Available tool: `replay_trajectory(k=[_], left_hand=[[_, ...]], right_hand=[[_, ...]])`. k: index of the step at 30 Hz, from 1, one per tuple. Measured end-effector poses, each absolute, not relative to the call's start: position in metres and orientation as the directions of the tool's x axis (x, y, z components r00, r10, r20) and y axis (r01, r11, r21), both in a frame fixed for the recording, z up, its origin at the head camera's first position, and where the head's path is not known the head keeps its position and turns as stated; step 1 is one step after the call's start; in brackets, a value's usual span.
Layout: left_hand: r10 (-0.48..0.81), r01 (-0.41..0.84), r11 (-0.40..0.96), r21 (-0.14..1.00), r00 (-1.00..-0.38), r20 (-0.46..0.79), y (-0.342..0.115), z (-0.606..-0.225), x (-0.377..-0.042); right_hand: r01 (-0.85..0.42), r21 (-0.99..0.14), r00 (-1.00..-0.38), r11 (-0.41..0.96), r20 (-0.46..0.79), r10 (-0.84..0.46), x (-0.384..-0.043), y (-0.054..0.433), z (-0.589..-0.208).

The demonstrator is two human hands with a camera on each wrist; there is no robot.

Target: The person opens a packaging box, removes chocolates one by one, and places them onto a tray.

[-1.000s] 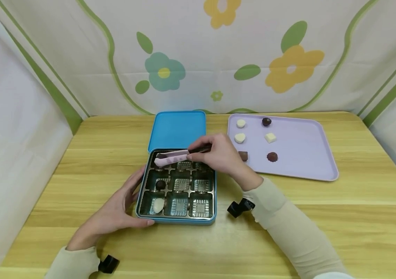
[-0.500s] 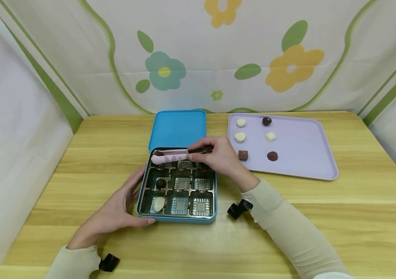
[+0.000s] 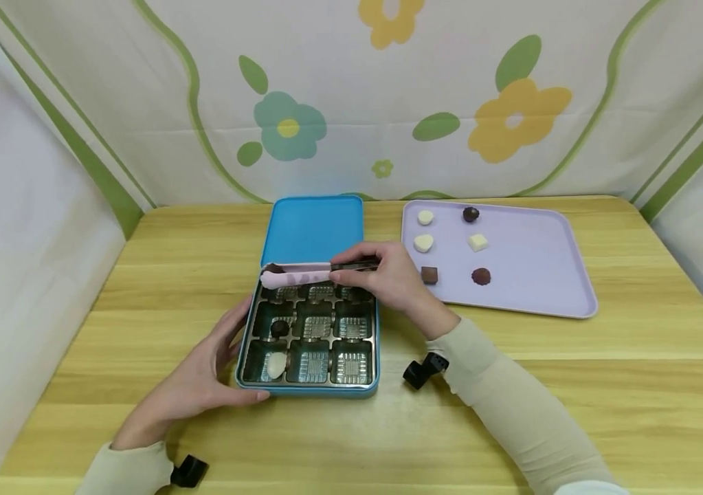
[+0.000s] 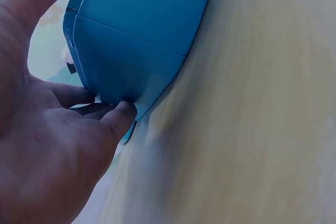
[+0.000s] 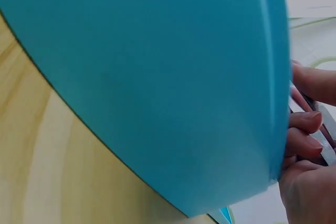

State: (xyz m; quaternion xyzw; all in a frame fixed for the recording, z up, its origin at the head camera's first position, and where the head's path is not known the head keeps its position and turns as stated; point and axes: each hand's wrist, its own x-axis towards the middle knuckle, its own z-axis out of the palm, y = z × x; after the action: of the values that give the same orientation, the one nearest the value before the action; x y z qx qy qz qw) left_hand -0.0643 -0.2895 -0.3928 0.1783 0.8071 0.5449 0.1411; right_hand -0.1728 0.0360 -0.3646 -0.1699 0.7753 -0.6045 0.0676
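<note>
My right hand (image 3: 391, 271) pinches a pair of pale pink tongs (image 3: 302, 276) with dark handles, reaching over the far row of the blue tin box (image 3: 326, 392). Between the tong tips, at the far left corner of the tin, shows a dark brown chocolate (image 3: 273, 268). The left hand (image 3: 199, 371) holds the tin's near left corner, thumb along the front wall and fingers along the left side. Inside, a black divided insert carries a round dark chocolate (image 3: 280, 328) in the middle left compartment and a white chocolate (image 3: 275, 365) in the near left one.
A flat blue lid (image 3: 314, 227) lies behind the tin. To the right, a lilac tray (image 3: 537, 268) bears several white and brown chocolates, among them a square brown one (image 3: 429, 275). A floral cloth (image 3: 351, 103) hangs behind the wooden table (image 3: 450, 440).
The tongs have shifted left and slightly away, their tips now at the tin's far left corner with the dark chocolate. My left hand stays at the tin's corner.
</note>
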Motion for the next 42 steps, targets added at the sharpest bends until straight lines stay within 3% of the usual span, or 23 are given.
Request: replay_trajectory(k=[12,22,29,34,42], left_hand=[[0.442,0.121,0.338,0.933,-0.896,-0.044,-0.287,-0.393,-0.064],[0.452,0.138,0.343,0.929,-0.892,-0.035,-0.289,-0.392,-0.060],[0.458,0.131,0.327,0.936,-0.888,-0.036,-0.290,-0.394,-0.060],[0.461,0.125,0.320,0.939,-0.887,-0.039,-0.291,-0.395,-0.061],[0.453,0.123,0.329,0.936,-0.890,-0.043,-0.292,-0.398,-0.060]], right_hand=[[-0.162,-0.979,-0.971,0.126,0.135,-0.198,-0.171,0.094,-0.358],[-0.137,-0.970,-0.991,0.199,0.133,-0.032,-0.167,0.159,-0.359],[-0.154,-0.988,-0.983,0.020,0.156,0.098,-0.167,0.209,-0.353],[-0.072,-0.994,-0.970,0.084,0.089,0.225,-0.161,0.247,-0.355],[-0.021,-0.999,-0.943,0.046,0.035,0.332,-0.153,0.298,-0.359]])
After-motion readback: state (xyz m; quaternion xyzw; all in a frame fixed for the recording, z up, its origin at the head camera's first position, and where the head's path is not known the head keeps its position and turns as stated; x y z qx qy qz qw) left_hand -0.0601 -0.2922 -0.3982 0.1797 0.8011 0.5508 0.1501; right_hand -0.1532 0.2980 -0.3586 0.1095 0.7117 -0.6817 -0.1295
